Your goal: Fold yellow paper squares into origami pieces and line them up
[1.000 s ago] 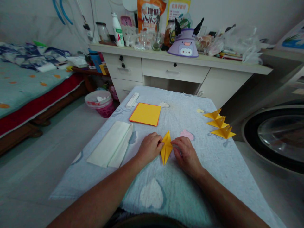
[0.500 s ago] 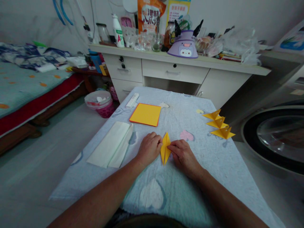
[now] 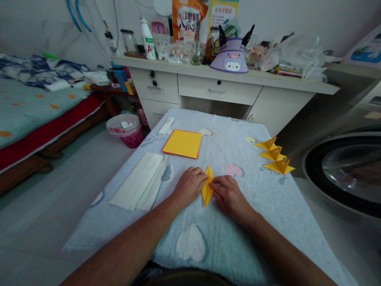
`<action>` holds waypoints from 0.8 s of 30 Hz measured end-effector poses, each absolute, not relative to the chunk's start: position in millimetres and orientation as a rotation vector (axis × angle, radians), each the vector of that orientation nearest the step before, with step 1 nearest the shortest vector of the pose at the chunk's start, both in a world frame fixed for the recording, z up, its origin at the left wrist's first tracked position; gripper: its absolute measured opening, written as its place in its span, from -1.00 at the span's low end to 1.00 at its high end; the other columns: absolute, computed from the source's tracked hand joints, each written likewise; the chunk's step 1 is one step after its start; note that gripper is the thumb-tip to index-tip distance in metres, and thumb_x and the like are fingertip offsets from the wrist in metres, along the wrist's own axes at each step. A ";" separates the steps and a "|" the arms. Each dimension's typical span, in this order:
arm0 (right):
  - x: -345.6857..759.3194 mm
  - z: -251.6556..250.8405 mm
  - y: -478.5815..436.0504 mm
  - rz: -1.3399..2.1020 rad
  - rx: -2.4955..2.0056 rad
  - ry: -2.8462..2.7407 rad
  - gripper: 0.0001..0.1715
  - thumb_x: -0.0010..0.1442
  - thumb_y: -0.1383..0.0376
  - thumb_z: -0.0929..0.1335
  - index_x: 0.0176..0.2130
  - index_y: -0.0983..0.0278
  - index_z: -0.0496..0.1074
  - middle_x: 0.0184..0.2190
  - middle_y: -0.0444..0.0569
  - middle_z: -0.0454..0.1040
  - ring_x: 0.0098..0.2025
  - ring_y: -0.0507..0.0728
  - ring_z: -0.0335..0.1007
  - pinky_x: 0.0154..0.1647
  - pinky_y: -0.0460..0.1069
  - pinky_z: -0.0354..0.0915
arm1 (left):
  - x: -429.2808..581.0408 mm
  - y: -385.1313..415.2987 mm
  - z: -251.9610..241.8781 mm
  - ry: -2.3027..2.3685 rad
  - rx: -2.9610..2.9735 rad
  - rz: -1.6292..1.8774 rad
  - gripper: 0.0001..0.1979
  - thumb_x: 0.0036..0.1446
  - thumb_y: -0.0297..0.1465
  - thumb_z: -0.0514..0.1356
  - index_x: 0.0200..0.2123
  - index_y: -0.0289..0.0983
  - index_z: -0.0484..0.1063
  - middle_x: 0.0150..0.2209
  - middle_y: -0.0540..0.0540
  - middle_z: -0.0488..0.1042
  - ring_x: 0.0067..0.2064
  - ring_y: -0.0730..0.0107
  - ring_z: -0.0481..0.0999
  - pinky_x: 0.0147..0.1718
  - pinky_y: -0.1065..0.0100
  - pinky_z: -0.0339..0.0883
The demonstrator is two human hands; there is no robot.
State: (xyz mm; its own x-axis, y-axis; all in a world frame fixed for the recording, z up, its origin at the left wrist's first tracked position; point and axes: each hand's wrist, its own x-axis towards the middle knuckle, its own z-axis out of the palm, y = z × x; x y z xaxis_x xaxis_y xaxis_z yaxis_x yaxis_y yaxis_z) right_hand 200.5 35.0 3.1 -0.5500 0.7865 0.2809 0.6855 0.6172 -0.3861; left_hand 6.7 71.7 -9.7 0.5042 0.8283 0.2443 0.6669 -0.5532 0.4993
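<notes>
A narrow yellow folded paper piece (image 3: 207,189) lies on the pale blue cloth-covered table (image 3: 208,238), its points toward and away from me. My left hand (image 3: 188,186) presses on its left side with curled fingers. My right hand (image 3: 228,194) pinches its right flap, fingers closed on the paper. A stack of yellow square sheets (image 3: 182,143) lies farther back on the table. Three finished yellow folded pieces (image 3: 274,155) stand in a row at the right edge.
A folded white cloth (image 3: 141,180) lies at the table's left, a white tube (image 3: 166,126) at the back. Beyond stands a cluttered white desk (image 3: 226,85) with drawers. A bed (image 3: 35,107) is at left, a pink bin (image 3: 125,129) on the floor, a washing-machine door (image 3: 348,171) at right.
Both hands have closed in on the yellow piece, folding its right flap inward, so the piece looks narrower than a second ago.
</notes>
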 end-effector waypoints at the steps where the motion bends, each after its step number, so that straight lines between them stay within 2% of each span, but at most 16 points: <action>1: 200.9 2.7 35.0 0.319 -1.164 -2.423 -0.57 0.22 0.44 0.27 0.07 0.21 0.43 -0.07 0.08 0.44 -0.04 0.25 0.25 0.01 0.20 0.23 | 6.8 71.8 -10.1 1.245 2.408 0.661 -0.79 0.24 -0.47 0.11 -0.14 -0.24 0.53 -0.20 -0.11 0.48 -0.13 0.25 0.39 -0.09 0.24 0.27; 8: 204.1 -0.6 34.9 0.228 -1.192 -2.523 -0.36 0.04 0.56 0.29 0.10 0.23 0.42 -0.01 0.08 0.43 0.02 0.29 0.21 0.07 0.24 0.16 | 6.9 73.9 -9.3 1.311 2.325 0.693 -0.78 0.17 -0.51 0.16 -0.17 -0.22 0.56 -0.21 -0.09 0.47 -0.12 0.26 0.41 -0.08 0.24 0.26; 14: 204.0 3.9 34.3 0.252 -1.219 -2.563 -0.32 0.02 0.55 0.29 0.13 0.20 0.39 0.01 0.06 0.42 0.03 0.29 0.18 0.06 0.22 0.13 | 9.2 74.9 -8.8 1.398 2.312 0.663 -0.83 0.16 -0.44 0.18 -0.19 -0.19 0.53 -0.21 -0.07 0.46 -0.11 0.25 0.39 -0.07 0.22 0.24; 18: 203.8 2.0 34.8 0.274 -1.189 -2.520 -0.23 0.02 0.57 0.25 0.21 0.22 0.30 0.00 0.06 0.42 0.01 0.25 0.19 0.06 0.19 0.13 | 11.1 73.2 -7.8 1.460 2.328 0.632 -0.86 0.15 -0.43 0.18 -0.21 -0.18 0.49 -0.20 -0.06 0.43 -0.11 0.24 0.37 -0.09 0.23 0.23; 24: 203.2 1.8 34.5 0.231 -1.202 -2.571 -0.29 0.04 0.53 0.29 0.17 0.21 0.33 0.01 0.08 0.41 0.02 0.27 0.18 0.07 0.21 0.10 | 10.8 72.2 -6.4 1.464 2.319 0.599 -0.83 0.16 -0.47 0.16 -0.19 -0.17 0.46 -0.19 -0.05 0.41 -0.10 0.25 0.34 -0.08 0.23 0.22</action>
State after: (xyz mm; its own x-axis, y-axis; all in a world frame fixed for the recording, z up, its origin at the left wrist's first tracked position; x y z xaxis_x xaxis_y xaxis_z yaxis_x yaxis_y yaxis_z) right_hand 203.2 34.5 1.8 -0.6086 0.7693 0.1945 0.7222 0.6385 -0.2657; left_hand 10.8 72.2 -6.4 0.3824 0.9080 0.1713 0.7678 -0.4153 0.4879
